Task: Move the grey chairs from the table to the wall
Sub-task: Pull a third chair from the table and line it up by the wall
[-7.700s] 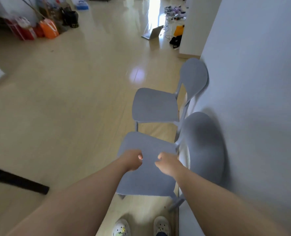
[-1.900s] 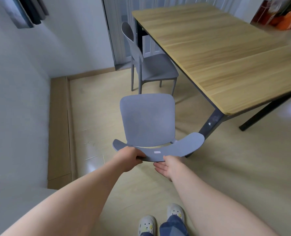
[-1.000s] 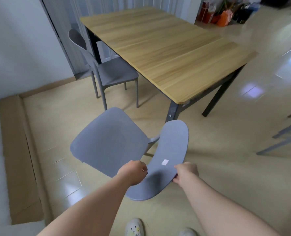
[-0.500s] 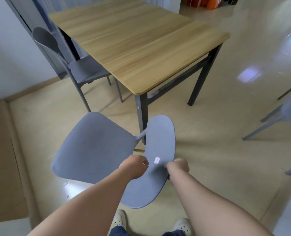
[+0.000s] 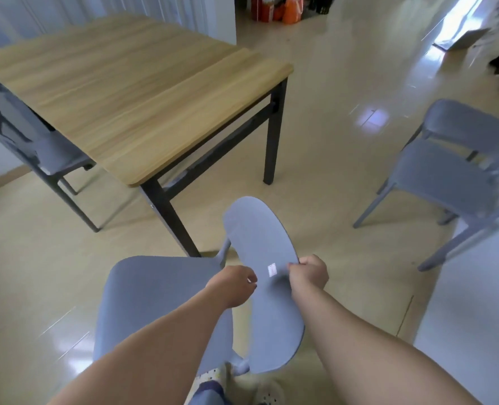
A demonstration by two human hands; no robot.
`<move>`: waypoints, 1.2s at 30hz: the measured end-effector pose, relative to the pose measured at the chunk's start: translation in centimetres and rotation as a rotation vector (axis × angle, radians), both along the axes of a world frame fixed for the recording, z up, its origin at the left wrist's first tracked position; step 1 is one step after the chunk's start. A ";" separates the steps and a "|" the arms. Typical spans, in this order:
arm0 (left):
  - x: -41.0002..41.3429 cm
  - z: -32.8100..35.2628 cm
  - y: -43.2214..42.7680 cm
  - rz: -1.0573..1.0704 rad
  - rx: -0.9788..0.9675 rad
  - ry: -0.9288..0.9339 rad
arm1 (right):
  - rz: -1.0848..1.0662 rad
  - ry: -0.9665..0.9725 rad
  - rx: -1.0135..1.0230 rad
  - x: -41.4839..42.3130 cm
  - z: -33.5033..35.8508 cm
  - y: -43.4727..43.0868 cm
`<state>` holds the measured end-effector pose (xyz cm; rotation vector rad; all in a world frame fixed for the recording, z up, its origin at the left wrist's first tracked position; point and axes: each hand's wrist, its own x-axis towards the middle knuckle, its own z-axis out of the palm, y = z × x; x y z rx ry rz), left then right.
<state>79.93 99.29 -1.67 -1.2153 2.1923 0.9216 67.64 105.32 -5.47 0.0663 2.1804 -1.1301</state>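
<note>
I hold a grey chair (image 5: 154,299) by its curved backrest, just in front of my feet. My left hand (image 5: 232,285) grips the backrest's left edge and my right hand (image 5: 308,274) grips its right edge, either side of a small white label. Its seat points left and away from me. Two more grey chairs (image 5: 446,176) stand at the right against the white wall (image 5: 476,302). Another grey chair (image 5: 52,153) stands at the far left side of the wooden table (image 5: 125,83).
The table's black legs (image 5: 169,217) stand close ahead of the held chair. Orange and red bags (image 5: 277,10) sit on the floor at the back. Dark items lie on the floor at the far right.
The view has swung right: the table has shifted left and the two chairs at the wall have come into view. The held chair has come nearer to my feet, both hands still gripping.
</note>
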 end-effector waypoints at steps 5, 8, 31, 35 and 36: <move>-4.8 -0.3 -0.9 -0.073 -0.006 0.032 | 0.013 0.041 0.000 -4.5 1.0 -0.2; -8.0 -0.9 -2.0 -0.127 0.000 0.033 | 0.003 0.079 0.036 -7.9 1.3 0.0; -33.9 -0.2 -4.5 -0.559 -0.084 -0.003 | -0.394 0.123 0.069 -29.9 2.1 5.8; -38.3 -0.3 -1.6 -0.532 -0.067 -0.011 | -0.443 0.109 0.057 -34.3 2.4 8.5; -39.2 -0.2 -0.9 -0.527 -0.061 -0.009 | -0.454 0.113 0.060 -35.2 2.5 9.2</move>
